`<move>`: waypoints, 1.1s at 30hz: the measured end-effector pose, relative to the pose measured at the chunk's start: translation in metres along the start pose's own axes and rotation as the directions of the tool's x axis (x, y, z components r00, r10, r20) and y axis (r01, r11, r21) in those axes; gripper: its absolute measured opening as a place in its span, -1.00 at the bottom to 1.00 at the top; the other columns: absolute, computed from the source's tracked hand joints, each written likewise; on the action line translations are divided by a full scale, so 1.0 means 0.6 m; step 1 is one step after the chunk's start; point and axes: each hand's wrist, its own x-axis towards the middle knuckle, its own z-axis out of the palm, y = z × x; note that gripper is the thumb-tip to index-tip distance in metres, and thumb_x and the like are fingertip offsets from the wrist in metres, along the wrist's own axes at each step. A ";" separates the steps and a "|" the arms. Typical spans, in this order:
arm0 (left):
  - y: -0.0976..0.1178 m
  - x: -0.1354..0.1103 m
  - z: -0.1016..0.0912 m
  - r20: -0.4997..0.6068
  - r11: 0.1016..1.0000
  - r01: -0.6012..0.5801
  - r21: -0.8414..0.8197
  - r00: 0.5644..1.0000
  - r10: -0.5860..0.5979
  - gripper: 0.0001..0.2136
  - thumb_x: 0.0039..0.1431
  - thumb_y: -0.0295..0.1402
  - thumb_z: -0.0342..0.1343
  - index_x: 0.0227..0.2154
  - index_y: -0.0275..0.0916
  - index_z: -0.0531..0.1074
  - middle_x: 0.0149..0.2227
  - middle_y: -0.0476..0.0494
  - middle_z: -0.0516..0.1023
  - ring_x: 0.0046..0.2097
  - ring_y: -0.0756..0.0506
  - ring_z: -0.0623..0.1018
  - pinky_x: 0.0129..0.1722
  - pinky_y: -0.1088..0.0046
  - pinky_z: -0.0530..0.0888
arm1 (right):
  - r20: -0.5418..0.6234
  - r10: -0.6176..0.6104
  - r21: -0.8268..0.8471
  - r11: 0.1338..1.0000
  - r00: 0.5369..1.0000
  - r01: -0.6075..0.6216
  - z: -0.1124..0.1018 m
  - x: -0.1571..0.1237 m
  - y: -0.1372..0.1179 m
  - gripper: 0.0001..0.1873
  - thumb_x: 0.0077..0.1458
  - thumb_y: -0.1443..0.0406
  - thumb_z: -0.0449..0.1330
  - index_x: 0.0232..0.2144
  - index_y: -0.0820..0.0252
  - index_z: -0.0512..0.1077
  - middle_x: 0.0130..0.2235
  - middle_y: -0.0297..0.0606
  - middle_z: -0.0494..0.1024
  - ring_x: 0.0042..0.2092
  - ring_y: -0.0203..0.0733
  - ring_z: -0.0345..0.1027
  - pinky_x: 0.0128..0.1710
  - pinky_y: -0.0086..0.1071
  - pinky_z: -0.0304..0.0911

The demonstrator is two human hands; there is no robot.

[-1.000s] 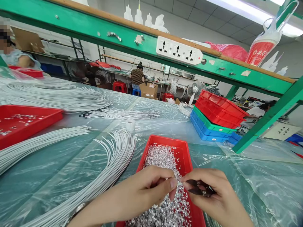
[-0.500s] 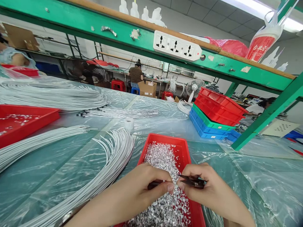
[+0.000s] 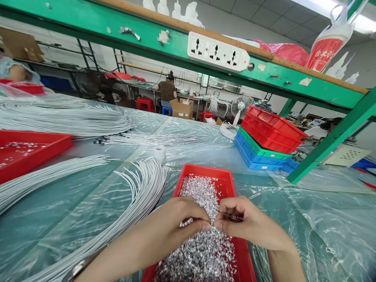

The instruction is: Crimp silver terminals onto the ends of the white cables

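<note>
My left hand (image 3: 188,221) is closed in a pinch over the tray, thumb and forefinger on a tiny pale piece (image 3: 213,226) too small to name. My right hand (image 3: 249,225) meets it there, its thumb and fingertip nearly touching the left ones. Across the right fingers lie small dark scissors (image 3: 230,216), their thin tip pointing left; the handles are mostly hidden in the palm. Below both hands, a red tray (image 3: 248,260) holds a heap of small shiny silver pieces (image 3: 202,250).
Bundles of white cables (image 3: 149,196) lie left of the tray. Another red tray (image 3: 58,147) stands far left. A white tape roll (image 3: 160,152) sits behind. Stacked bins (image 3: 270,129) and a green post (image 3: 326,145) are at right, under a green shelf beam (image 3: 164,47). People sit farther back.
Both hands have shifted slightly up and left, still pinched together. The scissors have turned in my right hand and now show edge-on. The view has tilted a little.
</note>
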 end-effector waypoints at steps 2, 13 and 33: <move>0.001 0.001 -0.002 0.007 1.000 -0.001 -0.007 1.000 0.001 -0.70 0.34 -0.25 -0.02 -0.37 -0.24 0.55 -0.38 -0.10 0.57 -0.31 -0.09 0.46 -0.33 0.46 0.25 | 0.003 0.003 0.017 1.000 1.000 -0.003 0.000 0.002 0.000 -0.71 0.09 0.32 0.18 -0.57 0.16 0.16 -0.52 -0.46 0.14 -0.47 -0.35 -0.01 -0.50 -0.40 -0.08; -0.010 0.002 -0.028 0.030 0.993 -0.082 -0.090 0.996 0.085 -0.81 0.28 -0.36 0.09 -0.27 -0.24 0.61 -0.40 -0.11 0.58 -0.35 -0.05 0.50 -0.29 0.49 0.35 | -0.033 0.001 0.039 0.999 0.999 0.000 0.015 0.001 -0.002 -0.74 0.15 0.26 0.18 -0.53 0.18 0.25 -0.52 -0.45 0.17 -0.46 -0.32 -0.04 -0.48 -0.40 -0.11; -0.060 -0.106 -0.159 0.094 0.870 -0.387 -0.304 0.897 0.432 -0.88 0.23 -0.43 0.18 -0.38 -0.19 0.60 -0.39 -0.06 0.64 -0.30 -0.08 0.52 -0.21 0.45 0.39 | -0.265 0.034 -0.166 0.983 0.964 -0.080 0.188 0.049 -0.132 -0.74 0.12 0.16 0.17 -0.51 0.12 0.24 -0.56 -0.48 0.06 -0.48 -0.27 -0.11 -0.48 -0.36 -0.20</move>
